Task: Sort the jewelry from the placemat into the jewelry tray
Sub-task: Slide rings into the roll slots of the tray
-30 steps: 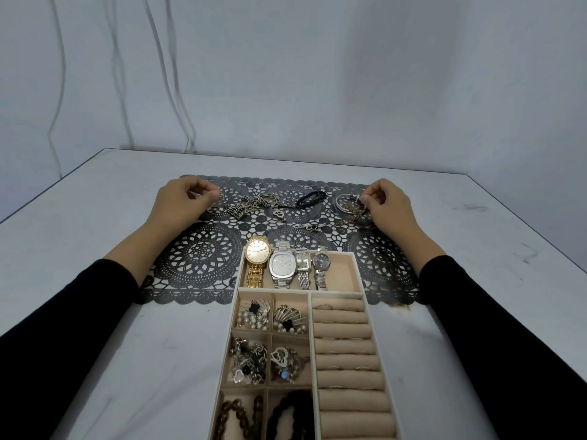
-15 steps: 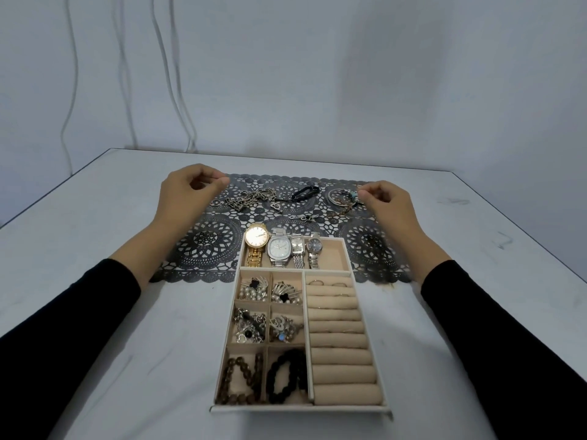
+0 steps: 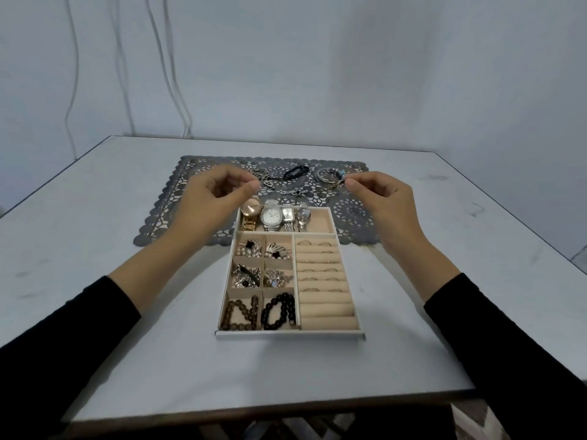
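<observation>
My left hand (image 3: 216,198) hovers over the far-left corner of the beige jewelry tray (image 3: 290,334), thumb and forefinger pinched together. My right hand (image 3: 379,198) hovers to the tray's far right, pinched the same way. I see nothing between either pair of fingertips. On the dark lace placemat (image 3: 178,198) behind them lie a chain necklace with a heart pendant (image 3: 266,182), a black clasp piece (image 3: 296,172), silver bangles with blue beads (image 3: 328,175) and a small silver piece (image 3: 293,192). The tray holds several watches (image 3: 271,216), earrings, bead bracelets (image 3: 279,311) and rings.
The tray sits mid-table on a white tabletop (image 3: 95,249), its far end overlapping the placemat. The near table edge (image 3: 254,408) runs below it. A grey wall with hanging cables (image 3: 178,90) stands behind the table.
Both hands have lifted off the placemat and drawn back toward me, staying pinched. The camera has pulled back, so the whole tray now shows.
</observation>
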`<act>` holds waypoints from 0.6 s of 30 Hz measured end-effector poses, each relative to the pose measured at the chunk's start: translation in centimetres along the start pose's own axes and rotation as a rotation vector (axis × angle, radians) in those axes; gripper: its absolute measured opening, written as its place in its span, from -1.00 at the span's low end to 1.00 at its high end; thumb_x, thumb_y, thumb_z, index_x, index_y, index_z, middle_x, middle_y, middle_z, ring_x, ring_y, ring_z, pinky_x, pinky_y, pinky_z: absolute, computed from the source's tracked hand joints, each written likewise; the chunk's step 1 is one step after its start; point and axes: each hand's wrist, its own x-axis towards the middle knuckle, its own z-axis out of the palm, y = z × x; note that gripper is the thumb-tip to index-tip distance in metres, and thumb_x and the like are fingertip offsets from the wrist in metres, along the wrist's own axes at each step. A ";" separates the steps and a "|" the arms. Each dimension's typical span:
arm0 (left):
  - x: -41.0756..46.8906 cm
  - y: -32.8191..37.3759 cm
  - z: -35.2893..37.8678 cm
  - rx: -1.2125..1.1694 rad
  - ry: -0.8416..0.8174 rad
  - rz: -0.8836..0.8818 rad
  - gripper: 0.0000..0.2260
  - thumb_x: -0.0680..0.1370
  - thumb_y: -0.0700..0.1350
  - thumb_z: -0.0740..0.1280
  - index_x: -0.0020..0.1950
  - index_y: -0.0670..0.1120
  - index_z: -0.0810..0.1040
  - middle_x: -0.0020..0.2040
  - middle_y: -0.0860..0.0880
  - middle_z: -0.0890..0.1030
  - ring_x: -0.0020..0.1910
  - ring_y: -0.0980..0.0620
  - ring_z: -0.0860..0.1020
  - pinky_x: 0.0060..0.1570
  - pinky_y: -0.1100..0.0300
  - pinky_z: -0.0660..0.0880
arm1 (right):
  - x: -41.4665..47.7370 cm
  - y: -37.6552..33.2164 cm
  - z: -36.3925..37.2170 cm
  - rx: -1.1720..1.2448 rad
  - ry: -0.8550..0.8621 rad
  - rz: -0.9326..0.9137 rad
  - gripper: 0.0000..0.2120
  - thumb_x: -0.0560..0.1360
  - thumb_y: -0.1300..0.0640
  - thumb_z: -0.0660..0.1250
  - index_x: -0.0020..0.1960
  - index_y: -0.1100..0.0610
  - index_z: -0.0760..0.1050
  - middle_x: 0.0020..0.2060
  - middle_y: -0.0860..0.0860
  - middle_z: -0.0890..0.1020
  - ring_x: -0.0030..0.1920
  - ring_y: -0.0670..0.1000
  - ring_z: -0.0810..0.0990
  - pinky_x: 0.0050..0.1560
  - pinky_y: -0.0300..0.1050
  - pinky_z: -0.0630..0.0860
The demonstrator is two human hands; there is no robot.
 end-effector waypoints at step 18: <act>-6.5 3.1 3.2 -0.056 -0.179 0.068 -0.92 0.47 -0.10 0.46 -0.06 -0.05 0.64 -0.16 -0.04 0.67 -0.17 0.01 0.61 -0.10 0.05 0.56 | -7.8 -0.8 -2.6 -0.067 -0.213 -0.051 -0.93 0.42 0.23 0.47 -0.09 0.16 0.67 -0.25 0.07 0.67 -0.26 -0.10 0.53 -0.19 -0.27 0.48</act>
